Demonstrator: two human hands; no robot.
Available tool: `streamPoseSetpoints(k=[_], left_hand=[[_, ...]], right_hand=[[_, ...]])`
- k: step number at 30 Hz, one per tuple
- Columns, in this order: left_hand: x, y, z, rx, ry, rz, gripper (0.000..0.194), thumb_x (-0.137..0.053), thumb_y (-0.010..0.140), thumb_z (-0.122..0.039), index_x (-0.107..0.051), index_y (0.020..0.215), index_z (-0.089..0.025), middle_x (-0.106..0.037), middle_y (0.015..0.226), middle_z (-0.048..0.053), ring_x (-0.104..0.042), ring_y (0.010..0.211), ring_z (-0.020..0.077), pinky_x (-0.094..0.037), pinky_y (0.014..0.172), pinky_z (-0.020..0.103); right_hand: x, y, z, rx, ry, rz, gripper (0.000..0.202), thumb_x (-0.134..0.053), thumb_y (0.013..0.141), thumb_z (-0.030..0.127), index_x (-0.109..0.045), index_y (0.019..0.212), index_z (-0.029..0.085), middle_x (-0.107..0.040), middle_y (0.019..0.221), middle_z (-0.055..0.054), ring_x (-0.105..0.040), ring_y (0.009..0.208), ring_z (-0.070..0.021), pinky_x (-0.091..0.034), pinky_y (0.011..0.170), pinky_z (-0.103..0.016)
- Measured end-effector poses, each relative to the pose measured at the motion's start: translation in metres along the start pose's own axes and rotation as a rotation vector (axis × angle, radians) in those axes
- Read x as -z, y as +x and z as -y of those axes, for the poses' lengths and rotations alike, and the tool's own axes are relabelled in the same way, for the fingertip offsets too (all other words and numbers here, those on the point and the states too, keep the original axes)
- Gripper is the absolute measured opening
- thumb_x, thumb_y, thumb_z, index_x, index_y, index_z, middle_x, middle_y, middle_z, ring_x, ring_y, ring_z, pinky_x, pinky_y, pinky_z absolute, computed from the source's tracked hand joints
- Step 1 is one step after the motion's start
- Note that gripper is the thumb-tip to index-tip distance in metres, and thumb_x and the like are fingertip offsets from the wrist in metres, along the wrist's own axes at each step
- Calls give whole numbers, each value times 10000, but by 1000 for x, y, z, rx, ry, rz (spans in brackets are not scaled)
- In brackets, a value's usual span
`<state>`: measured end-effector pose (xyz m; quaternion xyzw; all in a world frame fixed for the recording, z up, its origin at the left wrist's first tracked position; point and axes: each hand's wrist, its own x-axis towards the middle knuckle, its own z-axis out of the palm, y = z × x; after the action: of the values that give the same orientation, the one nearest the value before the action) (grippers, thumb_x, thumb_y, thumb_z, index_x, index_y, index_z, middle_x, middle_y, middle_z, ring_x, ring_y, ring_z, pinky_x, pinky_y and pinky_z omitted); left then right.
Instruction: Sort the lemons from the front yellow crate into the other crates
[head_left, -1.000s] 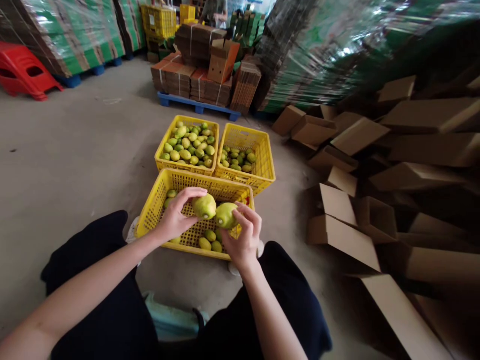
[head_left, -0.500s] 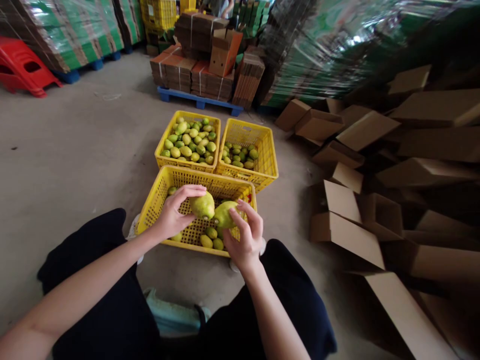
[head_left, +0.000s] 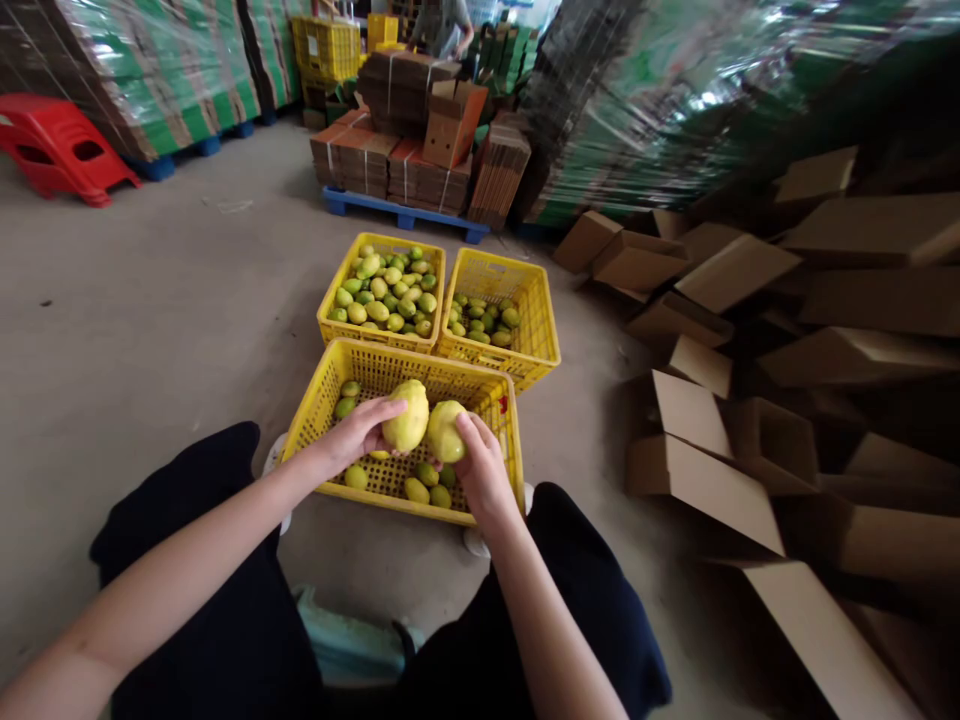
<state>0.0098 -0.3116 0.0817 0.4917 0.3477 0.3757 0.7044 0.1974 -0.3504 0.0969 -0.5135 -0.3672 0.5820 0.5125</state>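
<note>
My left hand [head_left: 361, 432] is closed on a yellow-green lemon [head_left: 407, 415], its thumb on the near side. Beside it, my right hand [head_left: 482, 465] grips another yellow-green lemon [head_left: 446, 432]. Both lemons are held above the near yellow crate [head_left: 300, 425], close to each other. Several green and yellow lemons lie on that crate's floor, some at its left and some near its front side. Behind it stand a far left crate [head_left: 381, 338] well filled with lemons and a far right crate [head_left: 541, 318] with a smaller heap at its bottom.
Open cardboard boxes [head_left: 720, 490] are piled along the right. Flattened cartons [head_left: 427, 180] rest on a blue pallet [head_left: 405, 215] behind the crates. A red stool [head_left: 64, 150] stands at the far left, near wrapped stacks. Part of a person [head_left: 442, 25] shows at the back.
Both hands have turned the lemons, so different sides of them show. My left thumb now lies across the front of its lemon. The whole view has shifted slightly.
</note>
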Motion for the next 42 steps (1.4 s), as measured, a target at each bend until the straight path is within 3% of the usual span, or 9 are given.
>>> streamPoseSetpoints(k=[3,7,12,21,24,26,32,37,42], left_hand=[[2,5,5,22,-36,-59,391,-572,916,-512,-760,1045,-194,-764,843,79,-723,763,237,-611,607,342],[2,12,15,16,45,-170,484,-471,947,-545,-698,1217,-212,-772,1006,76,-730,897,253,-607,671,350],[-5,9,15,-126,251,-208,592,-600,879,-530,-584,1398,-245,-572,1458,95,-578,1265,323,-548,964,425],[-16,-2,-9,-140,109,6,652,-630,906,-419,-435,1523,-337,-450,1527,103,-585,719,115,-479,581,264],[-10,4,-13,-220,35,-138,570,-699,866,-395,-534,1400,-282,-528,1413,106,-567,704,90,-480,637,257],[-7,8,-13,-202,87,-194,509,-803,781,-354,-620,1241,-237,-570,1336,103,-599,814,126,-499,737,274],[-15,8,4,48,-10,122,601,-885,676,-287,-632,1214,-206,-685,960,90,-652,735,196,-539,669,345],[-14,9,7,-65,94,-188,635,-926,566,-179,-687,1153,-203,-719,1031,109,-681,949,252,-558,863,395],[-5,10,-4,-364,309,-414,596,-887,609,-173,-674,1161,-237,-666,1282,100,-640,1146,284,-539,977,445]], right_hand=[[-4,5,-3,-81,94,47,373,-675,759,554,-580,901,222,-649,807,-13,-623,664,-180,-523,508,-279],[-9,9,-13,-68,80,87,515,-643,757,441,-532,1227,263,-692,1024,-29,-678,823,-210,-574,632,-312],[-16,18,-26,-87,47,129,567,-580,850,613,-515,1311,289,-660,1194,-52,-676,837,-187,-536,572,-261],[-10,20,-37,-272,404,471,624,-722,678,735,-673,1007,207,-707,769,-59,-675,779,-239,-503,519,-267],[-7,14,-24,-239,559,529,595,-689,724,707,-678,1090,238,-735,911,-57,-686,821,-242,-529,556,-294],[-5,11,-16,-190,605,513,603,-686,726,694,-674,1135,251,-738,1020,-62,-689,850,-244,-543,582,-312],[2,10,-10,-158,513,434,570,-790,633,632,-682,1048,257,-739,948,-52,-687,944,-279,-589,721,-391],[-2,16,-16,-117,372,242,566,-829,601,576,-654,1038,262,-705,916,-28,-674,884,-252,-589,757,-406],[-2,23,-20,288,-196,-134,506,-875,598,374,-673,1043,245,-679,989,-37,-644,938,-258,-565,856,-445]])
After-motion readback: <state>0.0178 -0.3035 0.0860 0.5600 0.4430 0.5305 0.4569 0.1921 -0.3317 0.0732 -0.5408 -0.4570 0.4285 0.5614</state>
